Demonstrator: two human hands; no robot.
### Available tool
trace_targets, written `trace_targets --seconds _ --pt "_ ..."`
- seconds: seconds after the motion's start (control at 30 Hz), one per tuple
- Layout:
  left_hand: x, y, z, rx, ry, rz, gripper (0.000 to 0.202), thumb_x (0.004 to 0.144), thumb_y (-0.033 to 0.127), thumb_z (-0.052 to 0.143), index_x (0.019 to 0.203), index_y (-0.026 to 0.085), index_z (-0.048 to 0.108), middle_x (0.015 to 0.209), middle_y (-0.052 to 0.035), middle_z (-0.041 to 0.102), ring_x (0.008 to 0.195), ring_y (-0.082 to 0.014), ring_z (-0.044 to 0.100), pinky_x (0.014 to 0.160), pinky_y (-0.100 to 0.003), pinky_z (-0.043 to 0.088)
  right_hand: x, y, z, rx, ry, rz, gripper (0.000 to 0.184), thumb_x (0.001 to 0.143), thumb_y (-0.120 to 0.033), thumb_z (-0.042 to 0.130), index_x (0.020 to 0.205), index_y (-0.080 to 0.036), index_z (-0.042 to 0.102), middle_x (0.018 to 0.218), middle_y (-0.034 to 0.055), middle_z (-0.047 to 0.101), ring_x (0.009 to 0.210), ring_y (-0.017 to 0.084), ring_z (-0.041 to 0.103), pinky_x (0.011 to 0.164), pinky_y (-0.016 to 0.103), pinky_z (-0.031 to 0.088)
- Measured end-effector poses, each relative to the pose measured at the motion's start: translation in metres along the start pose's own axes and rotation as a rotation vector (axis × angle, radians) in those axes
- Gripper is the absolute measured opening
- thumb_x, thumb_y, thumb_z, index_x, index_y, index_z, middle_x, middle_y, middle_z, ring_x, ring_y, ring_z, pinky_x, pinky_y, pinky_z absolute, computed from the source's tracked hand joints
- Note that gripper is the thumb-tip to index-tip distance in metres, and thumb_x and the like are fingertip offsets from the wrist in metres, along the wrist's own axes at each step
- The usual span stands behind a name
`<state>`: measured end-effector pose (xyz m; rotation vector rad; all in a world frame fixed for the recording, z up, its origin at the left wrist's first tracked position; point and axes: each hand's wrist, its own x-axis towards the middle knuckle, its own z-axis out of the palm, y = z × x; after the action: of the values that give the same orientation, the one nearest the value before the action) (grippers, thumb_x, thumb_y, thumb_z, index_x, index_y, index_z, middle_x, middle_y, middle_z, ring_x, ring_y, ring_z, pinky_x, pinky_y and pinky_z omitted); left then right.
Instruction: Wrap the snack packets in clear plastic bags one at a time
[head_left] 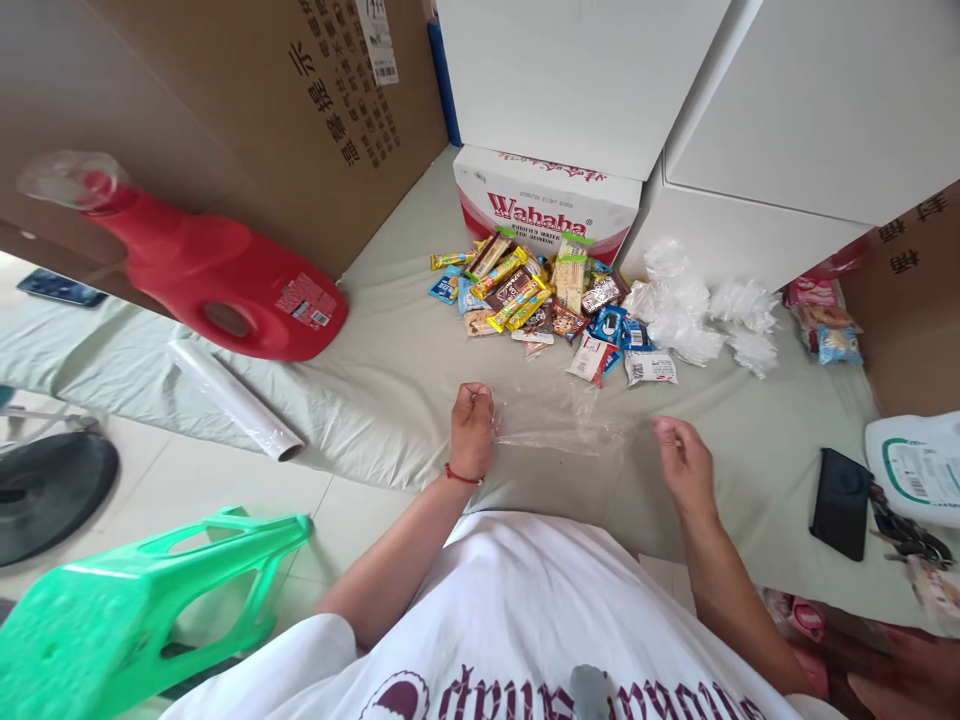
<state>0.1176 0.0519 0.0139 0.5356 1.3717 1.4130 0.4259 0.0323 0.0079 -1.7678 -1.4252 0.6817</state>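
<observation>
My left hand (pixel 472 425), with a red cord at the wrist, is closed on the edge of a clear plastic bag (pixel 555 420). The thin bag stretches to the right, low over the pale green cloth. My right hand (pixel 684 465) is off the bag's far end, fingers loosely bent and apart, with nothing visible in them. Beyond the bag lies a heap of wrapped snacks (pixel 525 290), with yellow, brown, blue and white packets. Beside that heap are bunches of crumpled clear plastic bags (pixel 679 305).
A white-and-red Wahaha carton (pixel 547 205) stands behind the snacks. On the left are a red detergent bottle (pixel 232 285), a plastic film roll (pixel 236 400) and a green stool (pixel 150 600). A black phone (pixel 840 503) and white jug (pixel 919 468) lie right. Large cardboard boxes (pixel 247 110) flank the surface.
</observation>
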Motion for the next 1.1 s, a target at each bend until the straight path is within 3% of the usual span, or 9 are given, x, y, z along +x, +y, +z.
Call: trace_targets --seconds 0.1,0.23,0.33,0.5,0.6,0.73,0.87,1.0,1.1 --pt "-0.014 -0.001 0.005 0.004 -0.036 0.050 0.033 0.090 0.053 0.062 0.086 0.025 0.043 0.062 0.0084 0.038 0.049 -0.0082 0.033 0.046 -0.022 0.027 -0.005 -0.029 0.037 -0.076 -0.164 -0.197 0.050 0.096 -0.065 0.049 0.102 -0.024 0.078 0.109 0.0139 0.070 0.110 0.031 0.060 0.103 0.051 0.044" --pt "-0.029 -0.006 -0.005 0.024 -0.042 0.074 0.032 0.095 0.054 0.055 0.088 0.026 0.043 0.063 0.0074 0.040 0.051 -0.0091 0.034 0.047 -0.022 0.029 -0.004 -0.057 0.065 -0.054 -0.121 -0.292 0.038 0.092 -0.057 0.061 0.093 -0.023 0.078 0.116 0.0144 0.068 0.118 0.032 0.057 0.106 0.052 0.043" --pt "-0.036 -0.009 -0.030 0.092 -0.017 0.093 0.029 0.097 0.051 0.052 0.088 0.025 0.043 0.064 0.0071 0.042 0.051 -0.0094 0.035 0.047 -0.021 0.029 0.013 -0.064 0.046 0.160 -0.225 -0.182 0.037 0.091 -0.057 0.062 0.088 -0.023 0.075 0.109 0.0105 0.071 0.107 0.027 0.064 0.100 0.044 0.048" --pt "-0.044 -0.017 -0.079 0.317 -0.027 -0.037 0.028 0.094 0.049 0.053 0.085 0.023 0.046 0.066 0.0062 0.044 0.051 -0.0096 0.036 0.048 -0.022 0.030 0.063 -0.077 0.022 0.376 -0.799 0.227 0.048 0.073 -0.066 0.077 0.082 -0.020 0.069 0.083 0.0048 0.072 0.069 0.017 0.065 0.060 0.028 0.051" --pt "-0.046 -0.023 -0.099 0.551 0.077 0.039 0.024 0.090 0.046 0.057 0.089 0.023 0.049 0.073 0.0033 0.051 0.058 -0.0125 0.045 0.054 -0.025 0.038 0.088 -0.086 0.050 0.239 -0.906 0.267 0.042 0.070 -0.057 0.081 0.074 -0.019 0.064 0.070 0.0007 0.067 0.050 0.010 0.052 0.043 0.022 0.036" --pt "-0.053 -0.015 -0.111 0.889 0.327 0.429 0.027 0.081 0.035 0.064 0.101 0.021 0.053 0.099 -0.0085 0.061 0.093 -0.0244 0.057 0.077 -0.039 0.050 0.103 -0.094 0.097 0.073 -0.940 0.258 0.033 0.074 -0.045 0.078 0.068 -0.020 0.058 0.053 -0.0051 0.054 0.042 0.006 0.039 0.040 0.020 0.025" --pt "-0.062 0.006 -0.091 0.938 0.238 0.611 0.013 0.090 0.033 0.056 0.095 0.021 0.059 0.100 -0.0099 0.065 0.101 -0.0255 0.060 0.086 -0.040 0.049 0.102 -0.101 0.114 0.079 -0.956 0.225 0.025 0.078 -0.038 0.074 0.073 -0.019 0.059 0.054 -0.0061 0.054 0.040 0.006 0.035 0.040 0.020 0.023" --pt "-0.054 0.006 -0.034 0.742 -0.184 0.271 0.028 0.096 0.047 0.051 0.085 0.022 0.058 0.081 -0.0027 0.064 0.072 -0.0172 0.061 0.068 -0.031 0.048 0.091 -0.110 0.116 0.159 -0.896 0.230 0.022 0.080 -0.036 0.071 0.072 -0.020 0.059 0.056 -0.0044 0.058 0.040 0.007 0.036 0.040 0.022 0.024" --pt "-0.040 -0.012 0.014 0.652 -0.258 0.159 0.041 0.078 0.053 0.074 0.094 0.019 0.059 0.098 -0.0085 0.068 0.088 -0.0208 0.065 0.078 -0.034 0.051 0.076 -0.114 0.115 0.288 -0.803 0.243 0.022 0.079 -0.037 0.069 0.071 -0.020 0.057 0.061 -0.0023 0.062 0.040 0.007 0.035 0.040 0.023 0.024"
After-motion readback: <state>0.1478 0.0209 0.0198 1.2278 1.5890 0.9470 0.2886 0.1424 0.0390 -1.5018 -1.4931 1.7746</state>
